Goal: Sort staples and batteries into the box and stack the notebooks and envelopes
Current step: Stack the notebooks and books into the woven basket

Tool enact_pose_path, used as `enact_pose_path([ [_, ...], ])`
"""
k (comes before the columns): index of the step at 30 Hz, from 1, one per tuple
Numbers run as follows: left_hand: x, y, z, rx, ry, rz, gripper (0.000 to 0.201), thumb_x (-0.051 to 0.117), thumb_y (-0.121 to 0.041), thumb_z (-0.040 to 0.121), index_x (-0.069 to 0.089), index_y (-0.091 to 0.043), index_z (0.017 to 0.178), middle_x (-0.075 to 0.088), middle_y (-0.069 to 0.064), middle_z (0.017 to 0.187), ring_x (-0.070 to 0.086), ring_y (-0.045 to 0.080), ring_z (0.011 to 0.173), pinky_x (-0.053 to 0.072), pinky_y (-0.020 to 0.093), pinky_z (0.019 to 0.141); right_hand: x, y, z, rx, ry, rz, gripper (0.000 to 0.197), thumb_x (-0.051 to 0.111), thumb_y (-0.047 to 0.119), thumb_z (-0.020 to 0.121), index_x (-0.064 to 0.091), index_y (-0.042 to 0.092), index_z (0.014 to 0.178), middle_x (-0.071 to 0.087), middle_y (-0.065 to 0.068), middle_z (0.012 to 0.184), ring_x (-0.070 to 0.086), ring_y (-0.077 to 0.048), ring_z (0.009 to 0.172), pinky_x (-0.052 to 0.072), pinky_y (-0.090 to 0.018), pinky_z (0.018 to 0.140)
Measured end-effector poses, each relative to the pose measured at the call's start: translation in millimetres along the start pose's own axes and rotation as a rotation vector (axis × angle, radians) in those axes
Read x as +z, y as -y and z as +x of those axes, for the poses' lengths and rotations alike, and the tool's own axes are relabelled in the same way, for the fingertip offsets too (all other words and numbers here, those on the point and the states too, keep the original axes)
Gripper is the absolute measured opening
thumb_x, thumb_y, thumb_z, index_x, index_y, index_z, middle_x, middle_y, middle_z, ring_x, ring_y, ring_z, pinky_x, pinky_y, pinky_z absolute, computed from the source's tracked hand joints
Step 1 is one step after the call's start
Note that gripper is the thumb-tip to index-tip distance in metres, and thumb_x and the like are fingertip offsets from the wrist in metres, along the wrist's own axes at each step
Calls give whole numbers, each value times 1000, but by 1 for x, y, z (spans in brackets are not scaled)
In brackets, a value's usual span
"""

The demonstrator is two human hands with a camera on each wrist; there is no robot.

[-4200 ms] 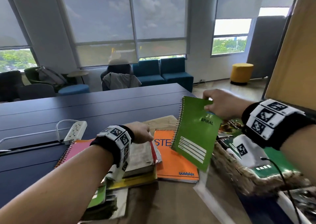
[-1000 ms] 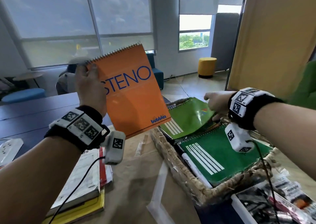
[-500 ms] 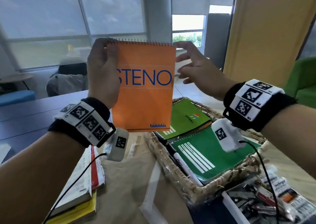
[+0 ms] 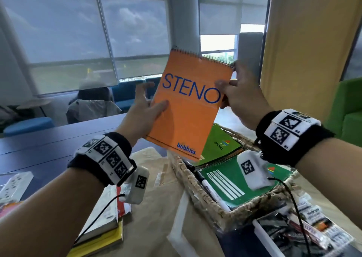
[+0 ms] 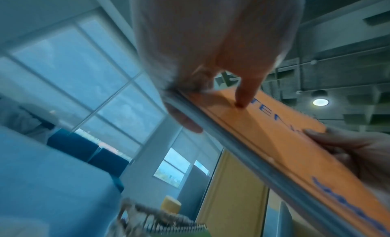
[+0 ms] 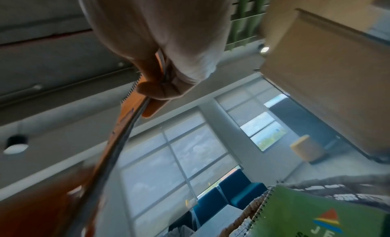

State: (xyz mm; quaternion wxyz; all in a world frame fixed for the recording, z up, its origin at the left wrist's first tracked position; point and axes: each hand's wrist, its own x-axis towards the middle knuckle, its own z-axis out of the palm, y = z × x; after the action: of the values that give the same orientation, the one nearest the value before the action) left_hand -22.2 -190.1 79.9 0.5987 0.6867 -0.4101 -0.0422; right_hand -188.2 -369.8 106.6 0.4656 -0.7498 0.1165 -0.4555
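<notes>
Head view: I held the orange STENO notebook point(image 4: 189, 107) upright in the air above the wicker basket point(image 4: 197, 190). My right hand point(image 4: 242, 98) pinched its upper right corner by the spiral, thumb on the cover. My left hand point(image 4: 145, 111) lay spread against the left edge, fingers straight, thumb flat on the cover. Two green spiral notebooks point(image 4: 231, 180) lay stacked in the basket beneath. A pile of books point(image 4: 101, 223) sat on the counter point(image 4: 49, 139) to my left. Step in hand, I judged: passing the notebook across for stacking. Next move calls for laying it flat on the green ones, edges squared.

Left wrist view: blurred. Notebook point(image 5: 295, 140) seen edge-on; one of my fingers point(image 5: 245, 92) pressed its cover, the rest spread. Right hand's fingers point(image 5: 358, 150) gripped the far corner.

Right wrist view: thumb and fingers point(image 6: 160, 89) clamped the notebook's corner; the green cover point(image 6: 316, 215) showed below.

Staples, batteries and envelopes I could not make out; packets at lower right of the head view were cut off and illegible.
</notes>
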Motion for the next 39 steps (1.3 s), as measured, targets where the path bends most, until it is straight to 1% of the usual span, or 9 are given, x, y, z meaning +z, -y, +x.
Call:
enact_pose_path([
  [10,48,27,-31,-137,228,-40,46,58,-8,102,47,-17,145,64,7,104,68,13,83,58,21,72,-71,-38,-15,442,-72,-8,42,58,-5,98,45,15,132,55,-20,119,60,-23,64,53,-26,43],
  [13,70,39,-31,-93,346,10,66,69,-7,95,40,-24,151,61,6,122,68,20,102,58,32,93,-95,-54,-26,558,-91,-53,44,55,-8,98,45,12,135,55,-18,103,57,-23,62,56,-29,44],
  [17,91,58,-25,-20,427,265,59,69,-8,95,48,-27,147,61,3,124,65,12,90,57,26,80,-113,-69,-40,703,-23,-230,36,54,-14,90,48,3,122,57,-25,98,64,-32,55,61,-37,48],
  [21,101,79,-27,17,499,449,45,67,-12,95,57,-23,138,67,-6,103,63,5,82,48,15,72,-117,-82,-46,801,157,-523,28,51,-15,85,53,-6,112,61,-28,84,67,-39,57,60,-56,75],
  [25,105,88,-35,67,543,555,32,66,-19,96,66,-21,128,68,-11,101,66,8,92,51,15,80,-117,-87,-47,845,336,-786,26,42,-15,84,51,-11,108,62,-30,73,61,-29,43,46,-26,40],
  [30,102,82,-37,34,629,628,39,66,-35,97,64,-25,135,66,-10,117,62,7,104,48,21,92,-116,-85,-42,895,562,-1040,33,46,-8,82,64,-13,110,68,-18,69,53,-23,46,32,-18,39],
  [33,100,76,-37,-19,684,652,46,67,-45,95,61,-32,139,62,-11,131,56,9,117,43,26,103,-110,-83,-43,769,584,-1222,18,46,3,94,64,4,91,64,-6,72,54,-15,52,38,-20,37],
  [36,96,70,-34,-96,782,617,61,70,-54,88,52,-41,145,53,-14,140,50,10,126,38,34,112,-101,-88,-45,628,622,-1308,24,47,13,95,56,11,117,59,-2,95,57,-15,77,45,-26,58],
  [39,94,68,-34,-128,860,603,64,70,-54,89,46,-47,148,48,-13,148,49,9,128,35,39,116,-94,-88,-47,617,749,-1330,42,60,16,92,48,21,132,55,2,98,54,-12,77,40,-27,56],
])
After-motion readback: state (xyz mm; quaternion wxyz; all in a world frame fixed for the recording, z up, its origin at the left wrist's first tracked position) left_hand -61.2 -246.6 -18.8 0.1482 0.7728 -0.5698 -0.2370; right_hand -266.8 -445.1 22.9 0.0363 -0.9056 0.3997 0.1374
